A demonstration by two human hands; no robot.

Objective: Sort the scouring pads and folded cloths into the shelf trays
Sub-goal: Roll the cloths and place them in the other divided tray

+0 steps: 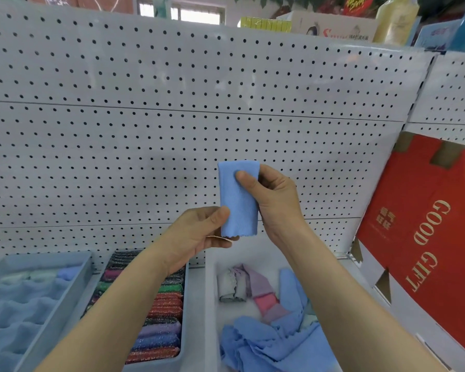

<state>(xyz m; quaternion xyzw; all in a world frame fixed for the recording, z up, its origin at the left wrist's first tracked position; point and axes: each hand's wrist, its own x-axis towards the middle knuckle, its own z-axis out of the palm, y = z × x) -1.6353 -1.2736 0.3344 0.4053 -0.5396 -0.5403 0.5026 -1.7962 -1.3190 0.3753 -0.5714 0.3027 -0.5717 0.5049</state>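
Fingers of left hand [196, 232] and right hand [274, 200] pinch edges of blue cloth [238, 205] above white tray [263, 257].

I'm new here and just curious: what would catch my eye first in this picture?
A folded blue cloth, held up mid-picture before the white pegboard, the left hand pinching its bottom, the right hand its top. Below, a tray of glittery scouring pads sits left of a heap of loose cloths. A red GOOD GIFT box stands at the right.
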